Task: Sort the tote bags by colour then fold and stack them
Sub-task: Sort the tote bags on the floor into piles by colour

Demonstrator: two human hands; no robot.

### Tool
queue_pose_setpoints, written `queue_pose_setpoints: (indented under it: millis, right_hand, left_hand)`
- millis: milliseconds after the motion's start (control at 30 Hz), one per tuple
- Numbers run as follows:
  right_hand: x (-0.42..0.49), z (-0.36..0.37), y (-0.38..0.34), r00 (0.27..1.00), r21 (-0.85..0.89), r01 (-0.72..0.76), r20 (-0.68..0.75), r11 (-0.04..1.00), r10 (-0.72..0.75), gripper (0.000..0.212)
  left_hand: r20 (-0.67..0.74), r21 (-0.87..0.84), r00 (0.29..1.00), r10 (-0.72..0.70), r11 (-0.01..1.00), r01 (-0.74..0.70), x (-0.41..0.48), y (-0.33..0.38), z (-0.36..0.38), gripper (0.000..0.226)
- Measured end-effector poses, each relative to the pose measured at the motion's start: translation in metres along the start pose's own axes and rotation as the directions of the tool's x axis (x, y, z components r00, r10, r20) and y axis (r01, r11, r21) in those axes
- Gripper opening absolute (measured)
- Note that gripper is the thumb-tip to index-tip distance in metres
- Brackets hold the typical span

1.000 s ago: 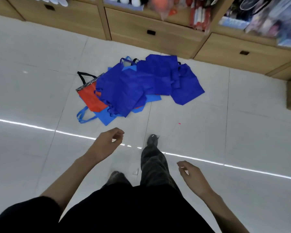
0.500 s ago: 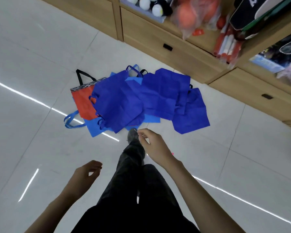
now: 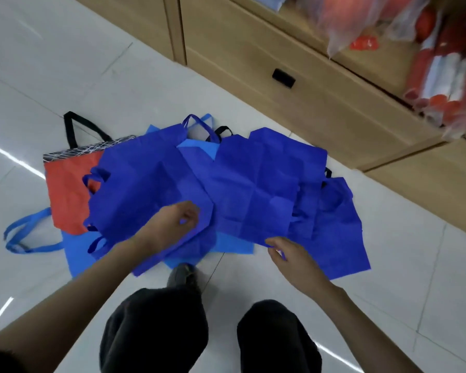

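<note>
The left hand (image 3: 176, 223) grip pinches a royal-blue tote bag (image 3: 135, 184). The right hand (image 3: 289, 255) grip pinches the second royal-blue tote bag (image 3: 261, 184) at its near edge. An orange tote bag (image 3: 65, 189) lies left of both.

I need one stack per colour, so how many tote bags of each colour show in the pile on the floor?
Dark blue bags: 3
Light blue bags: 2
Red bag: 1
Total: 6 in view; the overlaps may hide more.
</note>
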State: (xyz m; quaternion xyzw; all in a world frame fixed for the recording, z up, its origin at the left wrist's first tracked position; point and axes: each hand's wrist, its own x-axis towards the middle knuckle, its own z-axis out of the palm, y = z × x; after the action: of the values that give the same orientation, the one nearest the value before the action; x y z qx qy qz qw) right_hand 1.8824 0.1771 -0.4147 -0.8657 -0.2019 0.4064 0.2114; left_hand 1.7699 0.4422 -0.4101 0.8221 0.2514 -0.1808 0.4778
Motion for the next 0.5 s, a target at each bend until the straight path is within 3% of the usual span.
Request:
queue_pose_setpoints:
  millis: [33,100,200,333,367,433,500]
  right_hand:
    - [0.031,0.012,0.021,0.999,0.005,0.037,-0.016,0.999,-0.037,0.028]
    - [0.089,0.032,0.06,0.994,0.016,0.092,-0.061,0.996,-0.091,0.029]
    - [0.152,0.059,0.107,0.988,0.007,0.103,-0.119,0.995,-0.101,0.03]
    - [0.198,0.083,0.159,0.976,0.04,0.086,-0.204,0.995,-0.076,0.029]
    - [0.203,0.086,0.172,0.973,0.067,0.071,-0.226,0.995,-0.055,0.03]
    - [0.209,0.09,0.192,0.96,0.125,-0.009,-0.276,0.992,0.044,0.037]
    - [0.214,0.091,0.21,0.928,0.181,-0.131,-0.323,0.975,0.185,0.052]
  left_hand:
    - [-0.027,0.013,1.0,0.003,1.0,-0.002,0.024,-0.02,0.01,0.007]
    - [-0.084,0.043,0.996,0.038,0.998,-0.035,0.068,-0.057,0.035,0.015]
    - [-0.043,0.106,0.996,0.082,0.991,-0.077,0.121,-0.096,0.084,0.046]
    - [0.035,0.268,0.972,0.233,0.935,-0.233,0.178,-0.123,0.155,0.088]
    - [0.067,0.377,0.961,0.267,0.885,-0.272,0.188,-0.126,0.168,0.097]
    - [0.185,0.629,0.925,0.331,0.683,-0.371,0.201,-0.129,0.189,0.109]
    - [0.233,0.751,0.935,0.266,0.561,-0.347,0.206,-0.13,0.203,0.12]
